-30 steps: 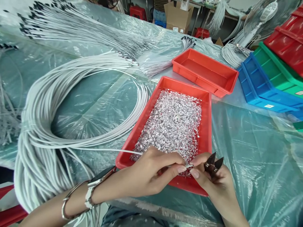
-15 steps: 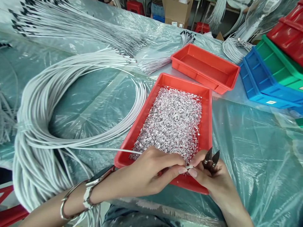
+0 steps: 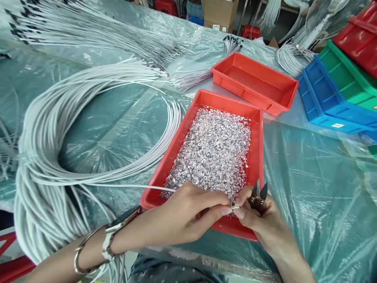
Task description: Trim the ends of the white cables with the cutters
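My left hand [image 3: 188,214] pinches the end of one white cable [image 3: 129,186] that runs off to the left into a big coil of white cables [image 3: 44,165]. My right hand [image 3: 262,222] holds small dark snips [image 3: 258,194], blades pointing up, while its thumb and forefinger touch the cable's tip right by my left fingertips. Both hands hover over the near edge of a red tray [image 3: 259,157] filled with small silvery metal bits [image 3: 215,153].
A second red tray [image 3: 256,80] stands behind the first. Blue [image 3: 321,102], green [image 3: 344,74] and red [image 3: 359,35] bins are stacked at the right. More cable bundles [image 3: 97,35] lie at the back on the plastic-covered table [image 3: 318,188]. A fan [image 3: 324,15] stands far right.
The view shifted slightly. My right hand tilted the snips more upright and closer to the left fingertips; the left hand keeps its pinch on the cable end.
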Available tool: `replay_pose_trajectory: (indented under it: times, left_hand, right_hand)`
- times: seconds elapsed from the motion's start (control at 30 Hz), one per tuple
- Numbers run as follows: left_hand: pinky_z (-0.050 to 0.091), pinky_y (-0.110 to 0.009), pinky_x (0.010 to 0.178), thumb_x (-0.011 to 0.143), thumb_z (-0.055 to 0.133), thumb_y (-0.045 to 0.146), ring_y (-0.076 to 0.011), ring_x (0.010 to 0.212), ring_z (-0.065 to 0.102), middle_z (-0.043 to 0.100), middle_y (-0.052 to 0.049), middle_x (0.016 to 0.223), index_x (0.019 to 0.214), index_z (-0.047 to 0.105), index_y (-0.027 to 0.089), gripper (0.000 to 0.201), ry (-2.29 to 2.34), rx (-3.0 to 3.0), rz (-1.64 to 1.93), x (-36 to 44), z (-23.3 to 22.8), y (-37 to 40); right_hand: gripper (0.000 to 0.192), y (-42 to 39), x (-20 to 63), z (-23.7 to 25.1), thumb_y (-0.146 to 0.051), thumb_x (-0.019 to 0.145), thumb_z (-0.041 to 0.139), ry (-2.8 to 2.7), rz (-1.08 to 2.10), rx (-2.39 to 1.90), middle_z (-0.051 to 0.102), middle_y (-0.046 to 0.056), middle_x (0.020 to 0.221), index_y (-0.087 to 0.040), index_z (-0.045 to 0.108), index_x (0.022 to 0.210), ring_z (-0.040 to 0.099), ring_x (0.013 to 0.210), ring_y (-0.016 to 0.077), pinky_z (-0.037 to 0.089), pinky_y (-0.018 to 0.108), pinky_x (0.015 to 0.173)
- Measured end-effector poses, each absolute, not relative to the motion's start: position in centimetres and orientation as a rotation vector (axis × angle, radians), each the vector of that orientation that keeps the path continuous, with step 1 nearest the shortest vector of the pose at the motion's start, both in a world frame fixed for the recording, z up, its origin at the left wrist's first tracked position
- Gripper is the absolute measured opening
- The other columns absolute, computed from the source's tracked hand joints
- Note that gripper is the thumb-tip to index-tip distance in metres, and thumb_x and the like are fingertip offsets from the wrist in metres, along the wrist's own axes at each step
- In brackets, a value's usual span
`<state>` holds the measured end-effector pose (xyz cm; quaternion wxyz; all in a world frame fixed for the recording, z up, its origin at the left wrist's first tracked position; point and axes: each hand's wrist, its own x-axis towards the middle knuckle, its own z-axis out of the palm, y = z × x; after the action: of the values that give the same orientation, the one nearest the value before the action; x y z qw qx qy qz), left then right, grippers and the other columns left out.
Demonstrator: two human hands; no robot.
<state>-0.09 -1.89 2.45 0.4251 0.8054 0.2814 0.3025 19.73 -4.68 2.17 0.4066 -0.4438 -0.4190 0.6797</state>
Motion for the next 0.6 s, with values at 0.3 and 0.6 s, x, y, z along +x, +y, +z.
replay_pose_trajectory:
  times: [0.3,0.6]
  left_hand:
    - [0.031,-0.022,0.048,0.098,0.047,0.019,-0.0066,0.048,0.042,0.045,0.007,0.058,0.088,0.059,0.017,0.016,0.778,1.994,0.701,-0.10,2.38,-1.98]
    - [0.030,-0.021,0.048,0.098,0.049,0.018,-0.0062,0.049,0.043,0.044,0.008,0.058,0.088,0.058,0.017,0.013,0.775,2.013,0.711,0.00,2.34,-1.83]
  right_hand:
    - [0.018,-5.12,19.67,2.47,-0.012,0.084,0.066,-1.370,1.323,-1.263,0.024,-0.010,0.055,-0.029,0.070,0.080,0.018,0.048,0.0089,0.017,0.022,0.044]
    - [0.014,-5.00,19.90,2.58,-0.016,0.085,0.067,-1.320,1.433,-1.296,0.025,-0.009,0.054,-0.028,0.073,0.079,0.019,0.048,0.0094,0.017,0.024,0.044]
